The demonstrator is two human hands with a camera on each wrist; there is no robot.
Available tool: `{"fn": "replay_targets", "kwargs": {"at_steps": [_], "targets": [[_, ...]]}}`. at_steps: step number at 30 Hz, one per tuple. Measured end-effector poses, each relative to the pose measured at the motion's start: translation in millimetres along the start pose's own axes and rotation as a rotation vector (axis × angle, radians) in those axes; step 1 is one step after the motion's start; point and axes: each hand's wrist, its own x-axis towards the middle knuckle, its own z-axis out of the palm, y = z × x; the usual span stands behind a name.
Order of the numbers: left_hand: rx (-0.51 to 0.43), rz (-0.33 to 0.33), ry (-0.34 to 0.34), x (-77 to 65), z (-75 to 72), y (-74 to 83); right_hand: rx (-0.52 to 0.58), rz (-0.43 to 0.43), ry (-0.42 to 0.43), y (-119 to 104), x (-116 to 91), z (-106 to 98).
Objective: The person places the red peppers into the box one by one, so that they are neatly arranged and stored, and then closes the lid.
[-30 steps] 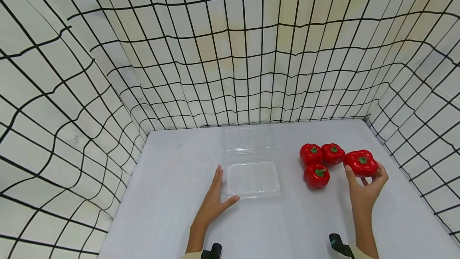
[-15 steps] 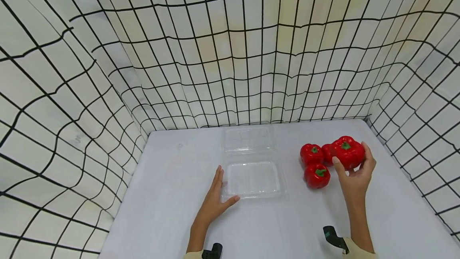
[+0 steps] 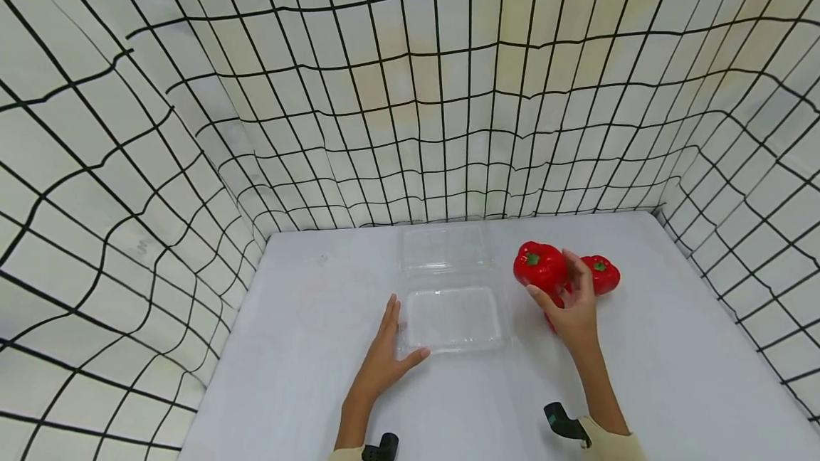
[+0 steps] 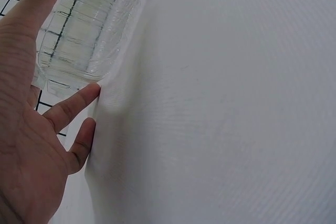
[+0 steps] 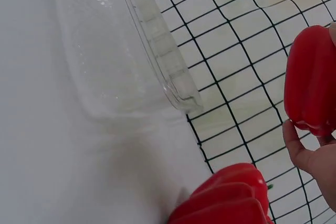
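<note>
My right hand grips a red bell pepper between thumb and fingers, raised over the other peppers on the table. The right wrist view shows this held bell pepper at its right edge. One red bell pepper lies just right of my fingers; others are mostly hidden behind the hand and the held one. My left hand, fingers straight and thumb spread, rests at the left front corner of a clear plastic clamshell container. In the left wrist view its fingertips are right at the container wall.
The container's hinged lid lies opened toward the back of the white table. A black wire grid over pale walls rises behind and along both sides. Table peppers show low in the right wrist view.
My right hand has carried the bell pepper leftward from the right of the group, across the other peppers toward the container. My left hand has stayed in place at the container.
</note>
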Motion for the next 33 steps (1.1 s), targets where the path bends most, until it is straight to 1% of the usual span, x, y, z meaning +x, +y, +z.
{"fn": "replay_targets", "kwargs": {"at_steps": [5,9,13,17,20,24,28,33], "targets": [[-0.007,0.014,0.002,-0.4,-0.4,0.1,-0.144,-0.005,-0.139,10.2,0.6,21.4],[0.005,0.013,0.009,-0.3,0.1,1.0,-0.223,-0.005,-0.249,14.3,1.2,38.6],[0.004,-0.002,0.007,-0.7,-0.3,3.5,-0.265,0.017,-0.354,14.7,0.2,56.4],[-0.006,-0.015,0.005,-1.5,-1.0,5.6,-0.295,0.055,-0.429,15.8,-0.5,73.5],[-0.01,-0.023,0.004,-1.3,-0.8,4.8,-0.315,0.081,-0.454,17.7,-1.1,85.2],[-0.015,-0.019,0.007,-0.7,-0.5,3.3,-0.313,0.113,-0.452,22.1,-1.3,98.8],[-0.009,-0.023,0.009,-0.4,-0.2,2.6,-0.33,0.119,-0.441,29.5,-1.5,110.4],[-0.009,-0.03,0.004,-0.6,0.1,1.7,-0.363,0.109,-0.462,34.9,-2.8,122.9]]}}
